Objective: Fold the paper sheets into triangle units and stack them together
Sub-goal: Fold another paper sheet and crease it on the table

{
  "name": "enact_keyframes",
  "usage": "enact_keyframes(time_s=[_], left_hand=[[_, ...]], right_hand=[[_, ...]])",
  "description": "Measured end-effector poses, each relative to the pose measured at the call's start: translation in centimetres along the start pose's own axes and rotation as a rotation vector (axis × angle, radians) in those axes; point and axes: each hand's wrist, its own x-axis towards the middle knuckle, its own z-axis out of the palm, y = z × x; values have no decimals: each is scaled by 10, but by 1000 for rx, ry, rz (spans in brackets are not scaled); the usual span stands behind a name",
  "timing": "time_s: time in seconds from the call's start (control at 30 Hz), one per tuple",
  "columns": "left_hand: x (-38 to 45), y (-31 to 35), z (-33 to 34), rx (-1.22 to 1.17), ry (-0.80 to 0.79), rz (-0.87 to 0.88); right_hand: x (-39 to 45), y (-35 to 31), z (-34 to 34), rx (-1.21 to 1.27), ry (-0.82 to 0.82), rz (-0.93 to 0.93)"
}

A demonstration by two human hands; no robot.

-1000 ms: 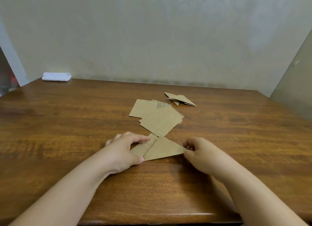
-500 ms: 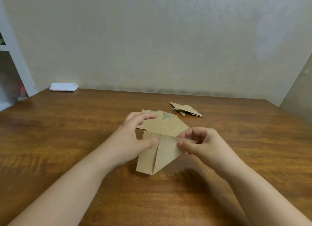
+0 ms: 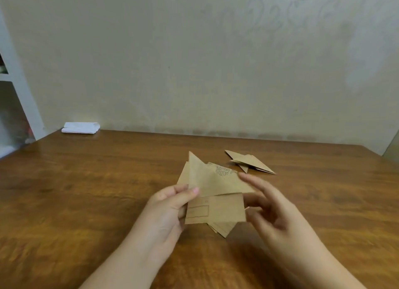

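A half-folded brown paper sheet (image 3: 212,193) was held above the wooden table (image 3: 86,191), pinched at its left edge by the left hand (image 3: 172,204), the right hand (image 3: 274,213) kept beside its right edge with fingers spread and loose, gripping nothing, loose sheets (image 3: 224,229) partly hidden beneath, folded triangle units (image 3: 250,161) laid further back to the right.

— What's the left hand (image 3: 170,204) doing?
— It pinches a half-folded brown paper sheet (image 3: 212,193), raised above the wooden table (image 3: 86,191).
— And the right hand (image 3: 269,211)?
— Fingers spread, just beside the sheet's right edge.
— Anything else?
— Folded triangle units (image 3: 250,160) lie farther right; a white folded cloth (image 3: 81,127) sits far left.
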Motion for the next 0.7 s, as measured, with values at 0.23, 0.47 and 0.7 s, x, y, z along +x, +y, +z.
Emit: enact_keyframes(time_s=[0.23,0.47,0.7], left_hand=[[-4,-2,-4,3,-6,84],[-19,2,-1,17,-173,173],[-23,11,-8,329,-290,517]], right_hand=[[1,-4,1,-51,77,-260],[-4,-13,3,6,137,-218],[-6,-21,-1,331,185,-130]])
